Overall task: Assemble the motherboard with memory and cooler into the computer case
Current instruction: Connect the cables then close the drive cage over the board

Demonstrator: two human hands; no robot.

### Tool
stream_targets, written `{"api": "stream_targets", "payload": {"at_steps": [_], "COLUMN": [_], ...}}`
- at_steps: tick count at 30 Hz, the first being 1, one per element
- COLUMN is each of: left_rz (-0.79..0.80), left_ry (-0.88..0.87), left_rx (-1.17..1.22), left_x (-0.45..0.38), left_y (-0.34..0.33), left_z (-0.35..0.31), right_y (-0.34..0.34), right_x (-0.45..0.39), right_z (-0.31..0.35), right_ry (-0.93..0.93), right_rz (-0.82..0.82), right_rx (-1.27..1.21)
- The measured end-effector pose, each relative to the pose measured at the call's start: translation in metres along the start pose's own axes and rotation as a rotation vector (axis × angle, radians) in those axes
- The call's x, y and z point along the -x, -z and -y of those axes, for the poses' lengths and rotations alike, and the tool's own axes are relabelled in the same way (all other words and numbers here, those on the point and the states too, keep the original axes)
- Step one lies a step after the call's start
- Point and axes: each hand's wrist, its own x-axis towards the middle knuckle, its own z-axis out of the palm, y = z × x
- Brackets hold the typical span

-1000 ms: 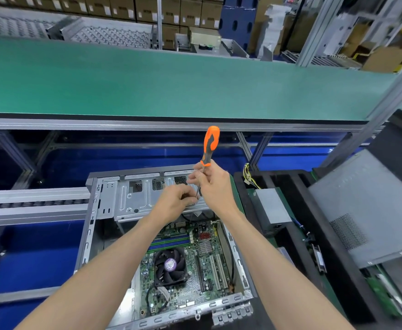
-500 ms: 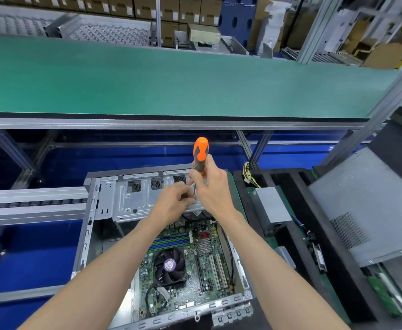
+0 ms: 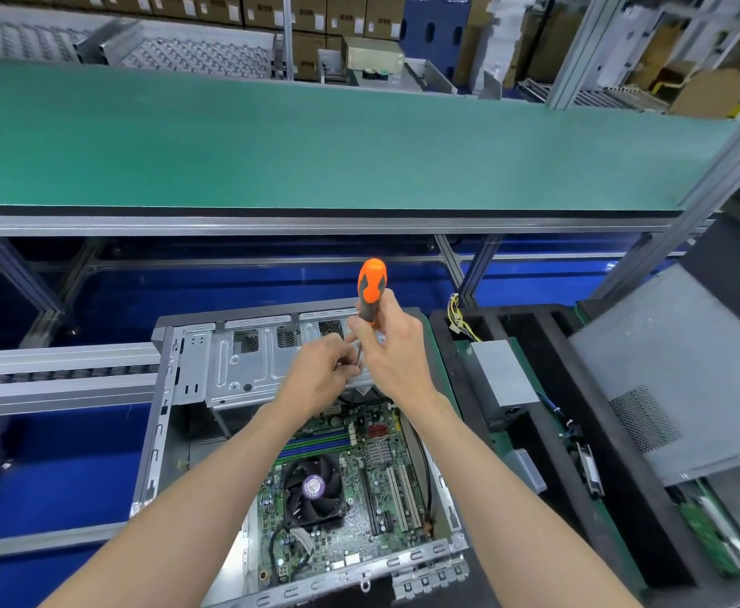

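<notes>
My right hand (image 3: 396,353) grips the orange-and-black screwdriver (image 3: 371,287) low on its handle, fingers curled tight round it, the shaft pointing down toward the far end of the open computer case (image 3: 162,414). My left hand (image 3: 322,375) sits just beside it, its fingers pinched together around the thin shaft near the tip; whether a screw sits under them I cannot tell, since both hands cover the spot. The motherboard (image 3: 359,489) already lies flat inside the case, nearer to me than my hands, with the black fan cooler (image 3: 314,487) seated on it and the memory slots (image 3: 315,443) just beyond the fan. I judge this to be the step of fastening the board at its far edge, below the metal drive cage (image 3: 245,366). To do it well, I should keep the screwdriver square to the board, let my left fingers steady the tip until it bites, then press down lightly while turning, so the bit does not skip onto the circuitry. I should stop as soon as it seats snug; overtightening could stress the board. The power supply (image 3: 502,379) rests well apart in the black tray (image 3: 622,476) to my right.
</notes>
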Motion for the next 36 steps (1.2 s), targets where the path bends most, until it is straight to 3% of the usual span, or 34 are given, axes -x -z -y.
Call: {"api": "stream_targets", "payload": {"at_steps": [13, 21, 27, 36], "left_rz": [0.021, 0.001, 0.017, 0.028], "left_ry": [-0.003, -0.03, -0.031, -0.023], "left_rx": [0.023, 0.025, 0.04, 0.049], "left_x": [0.002, 0.004, 0.004, 0.003], "left_y": [0.0, 0.002, 0.0, 0.0], "left_z": [0.0, 0.001, 0.003, 0.003], "right_y": [0.0, 0.012, 0.006, 0.002], "right_x": [-0.003, -0.01, -0.006, -0.004], "right_z": [0.0, -0.001, 0.003, 0.003], "right_ry": [0.037, 0.041, 0.045, 0.051], "right_rz": [-0.089, 0.093, -0.042, -0.076], "right_rx": [0.03, -0.015, 0.07, 0.064]}}
